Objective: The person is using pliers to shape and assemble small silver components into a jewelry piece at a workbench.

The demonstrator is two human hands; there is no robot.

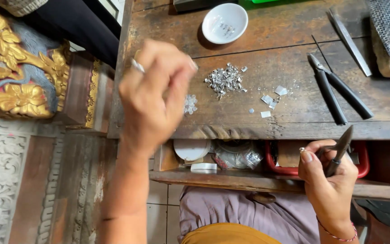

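I am lifting my left hand (152, 97), fingertips pressed together on something too small to tell, beside the silver scrap pile (225, 80) on the bench (267, 58). My right hand (328, 180) is gripping pliers (338, 153) below that pile; next, I judge, comes a careful pinch-to-pliers handover.

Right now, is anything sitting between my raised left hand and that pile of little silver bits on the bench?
Nothing visible does. The left hand hangs above the bench's left part, and the silver pile lies just to its right on bare wood. A smaller cluster of pale pieces lies partly under the hand, not blocking.
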